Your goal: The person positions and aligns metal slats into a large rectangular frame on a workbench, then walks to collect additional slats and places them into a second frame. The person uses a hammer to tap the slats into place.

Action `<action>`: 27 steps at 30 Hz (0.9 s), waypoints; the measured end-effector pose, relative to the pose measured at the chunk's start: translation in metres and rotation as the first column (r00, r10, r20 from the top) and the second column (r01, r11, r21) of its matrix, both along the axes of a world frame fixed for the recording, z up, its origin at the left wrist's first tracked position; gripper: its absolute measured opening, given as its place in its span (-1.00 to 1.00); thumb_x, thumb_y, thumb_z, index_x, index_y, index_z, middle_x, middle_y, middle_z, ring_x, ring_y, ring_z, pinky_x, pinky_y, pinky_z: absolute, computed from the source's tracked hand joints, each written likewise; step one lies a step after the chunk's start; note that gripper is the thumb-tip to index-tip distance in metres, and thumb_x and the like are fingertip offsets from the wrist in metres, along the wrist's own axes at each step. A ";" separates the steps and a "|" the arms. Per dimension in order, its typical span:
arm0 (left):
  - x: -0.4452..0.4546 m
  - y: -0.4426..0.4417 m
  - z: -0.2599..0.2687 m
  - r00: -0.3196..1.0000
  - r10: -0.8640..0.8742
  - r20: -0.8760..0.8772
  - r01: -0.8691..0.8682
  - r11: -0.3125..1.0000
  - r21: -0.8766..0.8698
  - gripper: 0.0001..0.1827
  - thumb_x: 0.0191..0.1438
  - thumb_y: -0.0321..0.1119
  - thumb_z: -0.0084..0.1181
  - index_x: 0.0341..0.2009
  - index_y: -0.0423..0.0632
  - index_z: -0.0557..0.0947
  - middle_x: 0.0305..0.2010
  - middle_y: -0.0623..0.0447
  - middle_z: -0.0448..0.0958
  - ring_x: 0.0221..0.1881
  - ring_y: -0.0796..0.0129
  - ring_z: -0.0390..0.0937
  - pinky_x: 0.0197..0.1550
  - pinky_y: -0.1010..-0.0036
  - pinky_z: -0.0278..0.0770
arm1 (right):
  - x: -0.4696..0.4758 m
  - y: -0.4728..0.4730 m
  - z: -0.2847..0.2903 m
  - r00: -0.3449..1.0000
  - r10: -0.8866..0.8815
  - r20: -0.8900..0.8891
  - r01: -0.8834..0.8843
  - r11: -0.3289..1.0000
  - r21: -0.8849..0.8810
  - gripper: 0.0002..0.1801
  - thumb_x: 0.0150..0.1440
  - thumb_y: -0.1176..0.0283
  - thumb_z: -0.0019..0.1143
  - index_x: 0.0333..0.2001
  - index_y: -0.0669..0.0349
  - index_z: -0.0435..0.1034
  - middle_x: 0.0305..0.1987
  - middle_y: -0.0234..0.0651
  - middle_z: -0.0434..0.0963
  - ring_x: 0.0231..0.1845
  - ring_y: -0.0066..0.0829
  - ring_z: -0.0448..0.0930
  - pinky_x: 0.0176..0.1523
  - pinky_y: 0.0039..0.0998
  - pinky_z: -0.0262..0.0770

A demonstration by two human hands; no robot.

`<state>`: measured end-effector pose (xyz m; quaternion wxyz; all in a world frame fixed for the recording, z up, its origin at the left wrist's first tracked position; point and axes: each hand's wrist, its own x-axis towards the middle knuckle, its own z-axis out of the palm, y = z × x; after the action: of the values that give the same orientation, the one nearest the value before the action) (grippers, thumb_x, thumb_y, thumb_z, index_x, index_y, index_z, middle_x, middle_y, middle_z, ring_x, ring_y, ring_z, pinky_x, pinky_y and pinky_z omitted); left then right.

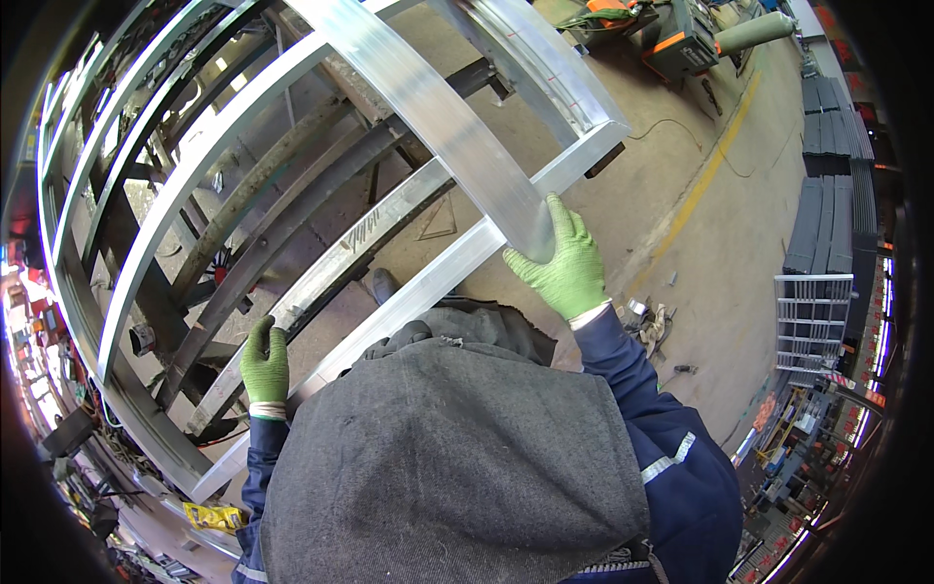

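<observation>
My right hand (pixel 565 263), in a green knitted glove, grips the near end of a wide aluminium bar (pixel 452 117), with thumb and fingers on opposite edges. This bar lies across a long aluminium rail (pixel 423 274) that passes in front of my body. My left hand (pixel 265 365), in a matching glove, is at a scuffed metal beam (pixel 365 230) bearing dark marks. Its fingertips reach up along that beam, and whether they close on it is hard to see. Both parts belong to, or rest on, a large aluminium frame (pixel 175 175).
Rusty steel supports (pixel 263 175) stand below the frame. An orange-and-black machine (pixel 682 47) and a gas cylinder (pixel 755 33) are at upper right. Loose scraps (pixel 653 325) lie on the floor at right, near stacked dark panels (pixel 821 226). A yellow packet (pixel 215 517) is at lower left.
</observation>
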<state>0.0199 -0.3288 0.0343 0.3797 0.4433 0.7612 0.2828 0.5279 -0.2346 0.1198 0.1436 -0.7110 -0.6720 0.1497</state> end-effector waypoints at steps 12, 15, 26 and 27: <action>0.003 0.002 0.003 1.000 -0.003 -0.018 0.003 1.000 0.017 -0.66 0.44 -0.33 0.21 0.21 -0.24 0.70 0.12 -0.10 0.76 0.14 0.31 0.68 0.25 0.39 0.57 | -0.003 0.019 0.018 0.999 -0.038 -0.019 0.030 0.954 -0.299 0.31 0.00 -0.19 0.61 0.60 0.33 0.12 0.33 0.24 0.49 0.34 0.15 0.60 0.38 -0.01 0.56; 0.004 0.003 0.006 0.998 -0.016 -0.056 0.016 1.000 -0.002 -0.65 0.44 -0.33 0.21 0.21 -0.24 0.70 0.11 -0.10 0.76 0.13 0.31 0.68 0.25 0.39 0.57 | -0.003 0.019 0.017 0.999 -0.038 -0.008 0.033 0.953 -0.302 0.31 0.01 -0.19 0.61 0.61 0.32 0.12 0.34 0.24 0.49 0.35 0.15 0.59 0.39 -0.01 0.55; 0.002 0.003 0.002 0.998 -0.023 -0.059 0.023 1.000 0.002 -0.66 0.45 -0.32 0.19 0.21 -0.23 0.70 0.10 -0.12 0.76 0.13 0.28 0.69 0.24 0.38 0.58 | -0.001 0.016 0.006 1.000 0.015 0.023 -0.012 0.989 -0.149 0.27 -0.03 -0.22 0.60 0.53 0.37 0.21 0.13 0.20 0.63 0.11 0.15 0.72 0.18 0.00 0.66; 0.002 0.003 0.002 0.998 -0.026 -0.064 0.026 1.000 -0.001 -0.66 0.45 -0.32 0.19 0.20 -0.22 0.71 0.10 -0.12 0.76 0.13 0.29 0.69 0.24 0.38 0.58 | -0.001 0.016 0.007 1.000 0.019 0.023 -0.015 0.990 -0.143 0.27 -0.03 -0.21 0.60 0.53 0.37 0.21 0.12 0.20 0.63 0.11 0.15 0.72 0.18 0.00 0.66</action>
<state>0.0219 -0.3259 0.0367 0.3586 0.4619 0.7672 0.2635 0.5271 -0.2183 0.1269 0.0827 -0.7155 -0.6673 0.1898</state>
